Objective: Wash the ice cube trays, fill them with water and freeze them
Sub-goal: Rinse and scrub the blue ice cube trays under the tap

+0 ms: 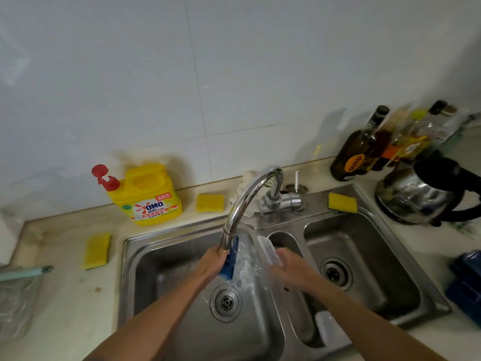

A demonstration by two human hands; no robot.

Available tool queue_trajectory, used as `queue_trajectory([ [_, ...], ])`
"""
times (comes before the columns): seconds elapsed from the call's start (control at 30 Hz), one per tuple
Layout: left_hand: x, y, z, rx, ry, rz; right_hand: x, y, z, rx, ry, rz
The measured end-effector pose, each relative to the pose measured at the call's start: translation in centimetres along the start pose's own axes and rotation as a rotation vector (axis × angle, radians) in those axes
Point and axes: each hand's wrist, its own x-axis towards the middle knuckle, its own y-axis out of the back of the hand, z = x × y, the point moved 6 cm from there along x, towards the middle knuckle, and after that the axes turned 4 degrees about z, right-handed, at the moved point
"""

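Observation:
My left hand [212, 263] grips a blue ice cube tray [230, 261] held on edge under the chrome tap [247, 196], and water runs down beside it into the left sink basin [166, 277]. My right hand [291, 269] is at the divider between the basins, its fingers against a clear plastic tray or lid [269, 250]; whether they curl around it is unclear. Another clear plastic piece [329, 328] lies in the narrow middle basin. More blue trays [466, 287] sit on the counter at the right edge.
A yellow OMO detergent bottle [148, 196] stands behind the left basin. Yellow sponges lie at the left [96, 250], behind the tap [209, 203] and on the sink rim [342, 202]. A kettle [421, 194] and several bottles [364, 149] crowd the right counter. A plastic bag [18, 303] lies at left.

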Motion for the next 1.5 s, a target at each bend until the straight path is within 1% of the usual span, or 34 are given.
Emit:
queue_trajectory([
  [0.07,-0.3,-0.4,0.3,-0.034,-0.001,0.006,-0.9,0.9,0.8,-0.066,0.030,0.027],
  [0.17,-0.5,-0.2,0.2,-0.125,0.026,0.042,-2.3,1.8,3.0,-0.212,0.019,0.043],
  [0.23,-0.7,0.1,0.0,-0.248,0.096,0.085,-3.3,2.3,5.0,-0.306,0.001,0.036],
  [0.3,-1.0,0.1,0.1,-0.393,0.154,0.113,-4.4,2.7,6.9,-0.330,-0.003,0.023],
  [0.4,-1.3,0.0,0.5,-0.453,0.124,0.183,-6.0,2.9,9.8,-0.418,0.032,0.018],
  [0.47,-1.7,-0.5,0.8,-0.520,0.118,0.182,-7.1,2.8,11.5,-0.483,0.058,0.003],
  [0.57,-1.8,-1.2,0.9,-0.564,0.120,0.181,-8.5,2.7,13.8,-0.559,0.071,-0.044],
  [0.63,-2.1,-1.7,0.9,-0.610,0.132,0.199,-9.2,2.9,15.0,-0.605,0.074,-0.048],
  [0.83,-3.2,-2.6,1.1,-0.648,0.115,0.220,-10.1,2.8,17.1,-0.801,0.118,-0.056],
  [0.93,-3.6,-2.7,1.1,-0.653,0.127,0.235,-10.3,2.4,17.6,-0.865,0.108,-0.067],
  [1.07,-3.9,-3.0,0.7,-0.695,0.172,0.232,-10.5,2.2,17.8,-0.905,0.091,-0.074],
  [1.27,-4.0,-3.1,0.3,-0.750,0.178,0.227,-10.4,2.7,16.3,-0.912,0.091,-0.061],
  [1.4,-4.5,-2.9,0.2,-0.796,0.164,0.198,-9.7,3.0,13.4,-0.828,0.177,0.025],
  [1.5,-4.7,-2.7,0.2,-0.758,0.132,0.169,-8.8,2.6,10.4,-0.740,0.246,0.082],
])
